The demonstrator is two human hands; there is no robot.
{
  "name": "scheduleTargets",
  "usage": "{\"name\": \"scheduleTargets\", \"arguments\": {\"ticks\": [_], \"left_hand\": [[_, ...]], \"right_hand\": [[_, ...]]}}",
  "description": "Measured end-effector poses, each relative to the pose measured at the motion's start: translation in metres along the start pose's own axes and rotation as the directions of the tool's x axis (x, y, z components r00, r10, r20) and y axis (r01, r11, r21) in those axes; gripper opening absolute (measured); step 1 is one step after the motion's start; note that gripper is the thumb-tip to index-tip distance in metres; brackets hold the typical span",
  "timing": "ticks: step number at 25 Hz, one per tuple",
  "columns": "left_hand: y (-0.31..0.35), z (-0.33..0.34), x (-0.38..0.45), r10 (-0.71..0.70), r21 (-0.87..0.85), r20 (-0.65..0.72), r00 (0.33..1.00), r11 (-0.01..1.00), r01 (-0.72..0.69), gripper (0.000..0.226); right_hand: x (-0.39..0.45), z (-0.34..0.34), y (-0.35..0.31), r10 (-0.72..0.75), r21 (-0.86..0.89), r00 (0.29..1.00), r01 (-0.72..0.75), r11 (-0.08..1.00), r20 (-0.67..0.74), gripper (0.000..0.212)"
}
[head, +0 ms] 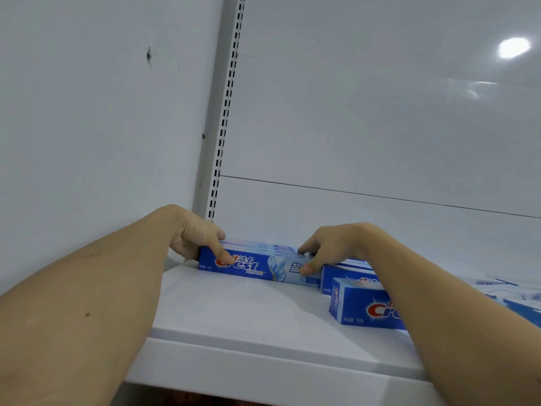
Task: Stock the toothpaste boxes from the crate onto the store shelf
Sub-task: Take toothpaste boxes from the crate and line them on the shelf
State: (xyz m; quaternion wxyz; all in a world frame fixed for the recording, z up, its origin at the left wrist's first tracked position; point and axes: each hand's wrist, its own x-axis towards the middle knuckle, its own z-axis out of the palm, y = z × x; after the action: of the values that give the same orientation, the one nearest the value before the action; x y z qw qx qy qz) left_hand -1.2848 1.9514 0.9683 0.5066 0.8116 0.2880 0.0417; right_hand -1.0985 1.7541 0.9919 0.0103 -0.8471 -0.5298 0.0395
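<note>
My left hand grips the nine-o'clock end of the toothpaste box, thumb on its glossy blue face, squaring it on the smooth white shelf. My right hand pinches the three-o'clock end. More boxes lie toward four o'clock, perhaps stacked. The crate is out of view.

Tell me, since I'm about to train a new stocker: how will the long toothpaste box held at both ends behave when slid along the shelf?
The toothpaste box looks like stiff cardboard, so it should keep its shape between the left hand and right hand. Its flat long side rests on the smooth shelf, so it will probably slide, not roll. Its glossy surface may be slippery.
</note>
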Motion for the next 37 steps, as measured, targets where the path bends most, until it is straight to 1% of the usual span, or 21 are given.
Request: {"name": "scheduleTargets", "arguments": {"ticks": [3,8,9,10,11,13,14,15,16,17,19,21,23,24,25,27,29,31,32,35,37], "left_hand": [[-0.001,-0.002,-0.003,-0.006,-0.029,-0.010,1.000,1.000,0.006,0.066],[0.000,-0.001,-0.011,-0.006,-0.067,-0.035,0.999,0.998,0.004,0.042],[0.002,0.001,-0.014,-0.006,-0.081,-0.048,0.999,0.997,0.002,0.043],[0.003,0.005,-0.016,-0.007,-0.089,-0.055,0.998,0.996,0.002,0.053],[0.003,0.007,-0.016,-0.013,-0.096,-0.063,0.998,0.995,0.007,0.071],[0.008,0.010,-0.016,-0.038,-0.127,-0.096,0.995,0.992,0.026,0.105],[0.011,0.014,-0.019,-0.049,-0.104,-0.137,0.989,0.994,0.035,0.116],[0.016,0.016,-0.020,-0.044,-0.034,-0.193,0.980,0.999,0.038,0.125],[0.023,0.017,-0.021,0.005,0.073,-0.259,0.966,0.997,0.015,0.127],[0.033,0.019,-0.024,0.094,0.182,-0.324,0.942,0.983,-0.035,0.123],[0.056,0.028,-0.038,0.274,0.318,-0.375,0.886,0.935,-0.154,0.113],[0.077,0.050,-0.057,0.422,0.395,-0.359,0.832,0.877,-0.275,0.091],[0.093,0.078,-0.072,0.476,0.361,-0.329,0.816,0.861,-0.357,0.072],[0.100,0.095,-0.080,0.470,0.349,-0.275,0.839,0.862,-0.369,0.072],[0.105,0.111,-0.088,0.428,0.358,-0.192,0.883,0.868,-0.343,0.077],[0.111,0.140,-0.101,0.262,0.412,-0.027,0.965,0.882,-0.228,0.081],[0.111,0.167,-0.110,0.140,0.430,0.028,0.990,0.892,-0.138,0.077],[0.108,0.187,-0.113,0.142,0.499,-0.043,0.989,0.861,-0.102,0.070],[0.106,0.194,-0.112,0.165,0.551,-0.083,0.983,0.829,-0.093,0.064],[0.100,0.204,-0.104,0.229,0.608,-0.159,0.960,0.789,-0.087,0.052],[0.097,0.209,-0.097,0.283,0.703,-0.226,0.932,0.709,-0.045,0.057]], "right_hand": [[-0.004,0.004,-0.003,-0.039,-0.004,0.999,0.039,0.999,-0.019,0.063],[-0.004,0.006,-0.016,-0.056,-0.028,0.998,0.056,0.998,-0.013,0.048],[-0.003,0.006,-0.017,-0.050,-0.033,0.999,0.049,0.998,-0.003,0.046],[-0.003,0.007,-0.018,-0.038,-0.035,0.999,0.039,0.999,0.007,0.044],[-0.003,0.008,-0.019,-0.030,-0.027,0.999,0.031,0.999,0.019,0.044],[-0.005,0.008,-0.022,-0.012,0.074,0.999,0.009,0.997,0.043,0.049],[-0.011,0.006,-0.022,-0.005,0.132,0.999,0.000,0.991,0.035,0.055],[-0.016,0.003,-0.020,-0.013,0.164,1.000,0.014,0.986,-0.010,0.062],[-0.023,-0.002,-0.015,-0.029,0.180,0.995,0.045,0.983,-0.090,0.066],[-0.031,-0.008,-0.007,-0.042,0.194,0.982,0.078,0.978,-0.183,0.066],[-0.052,-0.020,0.012,-0.041,0.234,0.953,0.115,0.965,-0.301,0.056],[-0.076,-0.025,0.033,-0.033,0.221,0.943,0.112,0.969,-0.332,0.047],[-0.104,-0.026,0.053,-0.018,0.185,0.950,0.079,0.980,-0.313,0.046],[-0.120,-0.026,0.063,-0.010,0.172,0.958,0.062,0.983,-0.288,0.049],[-0.136,-0.025,0.072,0.002,0.171,0.968,0.042,0.984,-0.250,0.054],[-0.163,-0.021,0.087,0.020,0.174,0.986,0.009,0.985,-0.165,0.064],[-0.185,-0.013,0.100,0.028,0.143,0.997,-0.018,0.990,-0.069,0.071],[-0.197,-0.001,0.112,0.039,0.054,0.999,-0.039,0.998,0.003,0.076],[-0.199,0.006,0.117,0.036,0.000,0.999,-0.036,0.999,-0.005,0.075],[-0.201,0.022,0.127,-0.028,-0.026,0.990,0.025,0.999,-0.136,0.066],[-0.199,0.030,0.128,-0.062,-0.069,0.976,0.049,0.996,-0.207,0.059]]}}
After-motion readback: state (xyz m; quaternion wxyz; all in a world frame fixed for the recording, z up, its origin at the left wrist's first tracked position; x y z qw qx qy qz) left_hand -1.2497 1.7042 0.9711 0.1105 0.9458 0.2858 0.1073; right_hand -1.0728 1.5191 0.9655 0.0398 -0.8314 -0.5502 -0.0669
